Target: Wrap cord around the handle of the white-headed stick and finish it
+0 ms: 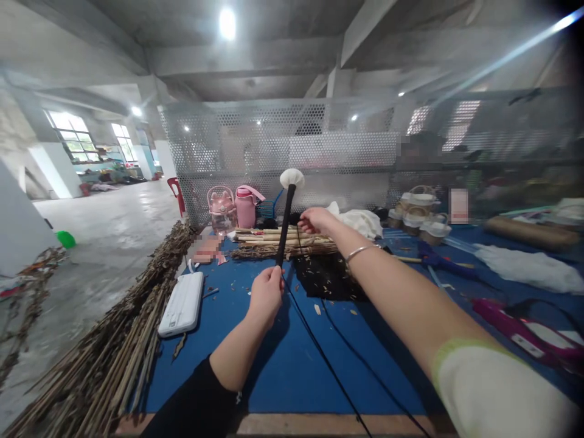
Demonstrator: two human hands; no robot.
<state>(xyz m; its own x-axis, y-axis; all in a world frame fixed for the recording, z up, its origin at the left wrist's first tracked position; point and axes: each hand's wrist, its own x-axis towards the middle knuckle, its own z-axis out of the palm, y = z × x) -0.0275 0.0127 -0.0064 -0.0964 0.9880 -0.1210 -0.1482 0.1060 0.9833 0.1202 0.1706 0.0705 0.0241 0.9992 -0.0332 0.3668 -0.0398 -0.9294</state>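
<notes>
My left hand [267, 294] is closed round the lower end of a black-wrapped stick [285, 222], which stands nearly upright, tilted a little to the right. A round white padded head [292, 178] tops the stick. To the right of the stick, my right hand [314, 220] is closed, fingers bent together; a thin dark cord seems to hang from them, though its end there is small and hard to make out. Another length of black cord [314, 340] runs from beside my left hand down over the table's front edge.
Bundled sticks [260, 242] and a black cloth [326, 278] lie on the blue table [219, 377]. A white power bank [182, 304] is at left, beside long dried stalks [114, 322]. Pink bottles [246, 208], white cloth [360, 220], small baskets [417, 207] and a magenta tool [515, 328] are around.
</notes>
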